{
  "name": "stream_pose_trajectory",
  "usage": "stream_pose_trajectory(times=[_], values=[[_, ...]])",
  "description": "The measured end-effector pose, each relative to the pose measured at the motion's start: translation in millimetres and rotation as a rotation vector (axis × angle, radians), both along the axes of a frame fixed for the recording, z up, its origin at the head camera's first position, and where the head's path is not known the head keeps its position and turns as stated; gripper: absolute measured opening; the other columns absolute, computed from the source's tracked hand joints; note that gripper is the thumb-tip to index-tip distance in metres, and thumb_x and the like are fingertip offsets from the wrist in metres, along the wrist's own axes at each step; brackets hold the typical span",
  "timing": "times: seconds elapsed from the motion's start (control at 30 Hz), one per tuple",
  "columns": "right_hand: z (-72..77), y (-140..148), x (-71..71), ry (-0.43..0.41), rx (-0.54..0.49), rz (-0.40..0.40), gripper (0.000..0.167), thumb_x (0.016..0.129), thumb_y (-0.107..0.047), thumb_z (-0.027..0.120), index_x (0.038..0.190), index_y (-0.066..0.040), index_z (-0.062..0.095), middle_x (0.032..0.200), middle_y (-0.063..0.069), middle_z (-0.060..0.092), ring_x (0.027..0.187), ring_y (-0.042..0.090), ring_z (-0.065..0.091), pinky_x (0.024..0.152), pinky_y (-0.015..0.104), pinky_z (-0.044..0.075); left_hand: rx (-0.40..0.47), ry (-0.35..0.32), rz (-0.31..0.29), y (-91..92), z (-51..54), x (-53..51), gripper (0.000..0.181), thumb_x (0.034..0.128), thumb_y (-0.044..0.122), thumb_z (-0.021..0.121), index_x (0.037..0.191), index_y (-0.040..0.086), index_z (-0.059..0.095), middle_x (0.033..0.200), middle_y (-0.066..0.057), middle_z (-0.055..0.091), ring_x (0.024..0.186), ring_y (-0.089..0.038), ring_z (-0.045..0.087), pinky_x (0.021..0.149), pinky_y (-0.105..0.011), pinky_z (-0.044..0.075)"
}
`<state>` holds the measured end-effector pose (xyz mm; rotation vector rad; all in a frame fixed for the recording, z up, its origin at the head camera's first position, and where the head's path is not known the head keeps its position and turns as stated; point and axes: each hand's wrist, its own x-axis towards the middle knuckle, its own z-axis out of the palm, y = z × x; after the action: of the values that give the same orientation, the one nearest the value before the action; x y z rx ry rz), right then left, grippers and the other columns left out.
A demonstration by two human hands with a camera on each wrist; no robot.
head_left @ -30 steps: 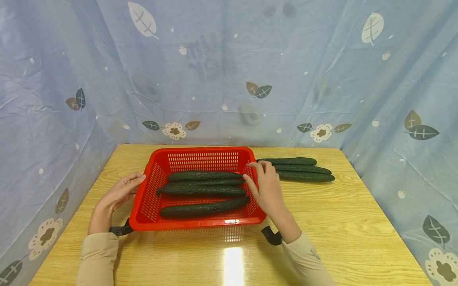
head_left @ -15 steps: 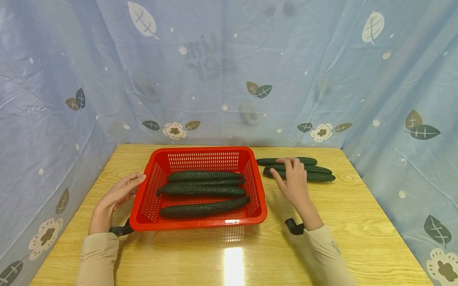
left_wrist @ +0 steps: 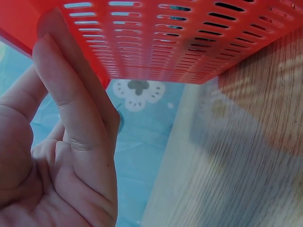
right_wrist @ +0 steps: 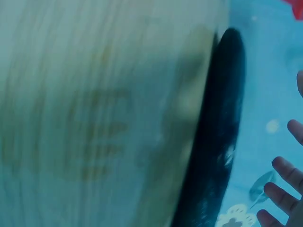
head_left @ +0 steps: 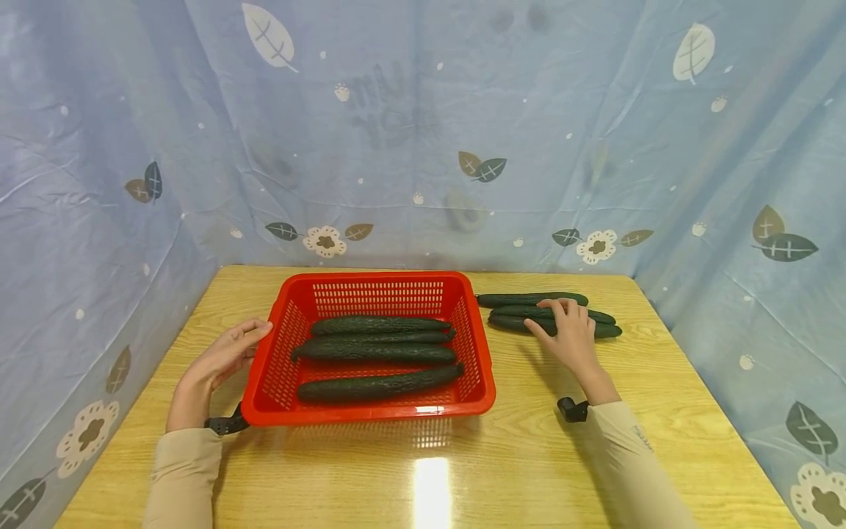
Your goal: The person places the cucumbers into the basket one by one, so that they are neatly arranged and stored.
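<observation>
A red plastic basket point(head_left: 366, 417) holds several dark green cucumbers point(head_left: 373, 353) lying crosswise. My left hand point(head_left: 225, 360) holds the basket's left rim; in the left wrist view its fingers point(left_wrist: 75, 94) reach up against the perforated side wall. To the right of the basket, a few more cucumbers point(head_left: 532, 299) lie side by side on the table. My right hand point(head_left: 570, 338) is over the nearer ones, fingers spread and slightly bent. In the right wrist view, a cucumber point(right_wrist: 215, 137) lies beside the spread fingertips point(right_wrist: 284, 170), with a gap between them.
A wooden table point(head_left: 344, 477) carries everything. Blue patterned cloth point(head_left: 396, 147) hangs behind it and along both sides. A black wrist mount point(head_left: 572, 410) sticks out from the right wrist, another point(head_left: 227, 422) from the left.
My right hand has moved from the basket's right rim, rightward to above the loose cucumbers. The left hand stays at the left rim, and the basket has not moved.
</observation>
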<state>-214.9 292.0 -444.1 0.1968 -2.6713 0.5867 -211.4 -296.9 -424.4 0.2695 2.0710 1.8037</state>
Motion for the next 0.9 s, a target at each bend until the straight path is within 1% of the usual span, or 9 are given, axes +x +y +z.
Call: stream_pose_trajectory(times=[0.23,0.37,0.5,0.73,0.9], values=[[-11.1,18.1,-6.5,-0.062,0.047,-0.034,0.051,0.085,-0.051,0.061,0.119,-0.014,0.052,0.122,0.025,0.04,0.103,0.044,0.036,0.081,0.06,0.026,-0.003,-0.007,0.009,0.2,0.4,-0.9,0.02,0.101,0.028,0.039,0.105,0.012,0.051,0.092,0.003,0.063,0.082,-0.016,0.066,0.073,-0.032,0.054],[-13.9,27.6,-7.5,-0.132,0.088,-0.046,0.052,0.085,-0.052,0.059,0.119,-0.013,0.053,0.118,0.024,0.04,0.104,0.045,0.035,0.08,0.059,0.026,-0.004,-0.011,0.012,0.1,-0.1,-0.2,0.02,0.1009,0.029,0.039,0.103,0.012,0.051,0.091,0.003,0.063,0.082,-0.016,0.066,0.073,-0.032,0.054],[-14.5,36.1,-7.6,-0.183,0.11,-0.047,0.051,0.084,-0.051,0.062,0.116,-0.011,0.054,0.115,0.024,0.039,0.104,0.047,0.033,0.079,0.058,0.025,-0.008,-0.012,0.011,0.6,-0.7,0.3,0.021,0.1007,0.03,0.04,0.103,0.012,0.051,0.091,0.003,0.063,0.083,-0.017,0.066,0.074,-0.033,0.054],[-15.4,45.2,-9.1,-0.194,0.122,-0.033,0.051,0.079,-0.049,0.068,0.111,-0.012,0.053,0.111,0.024,0.04,0.101,0.046,0.033,0.077,0.057,0.024,-0.01,-0.015,0.012,0.8,-1.6,-0.3,0.02,0.1011,0.029,0.039,0.105,0.012,0.05,0.092,0.003,0.064,0.083,-0.016,0.066,0.075,-0.033,0.054],[-17.3,48.2,-11.1,-0.199,0.132,-0.007,0.047,0.079,-0.04,0.072,0.112,-0.014,0.051,0.109,0.023,0.04,0.098,0.044,0.032,0.076,0.056,0.023,-0.004,-0.017,0.01,0.1,-1.9,-0.8,0.02,0.1013,0.029,0.038,0.104,0.012,0.049,0.092,0.003,0.063,0.083,-0.016,0.066,0.074,-0.033,0.054]])
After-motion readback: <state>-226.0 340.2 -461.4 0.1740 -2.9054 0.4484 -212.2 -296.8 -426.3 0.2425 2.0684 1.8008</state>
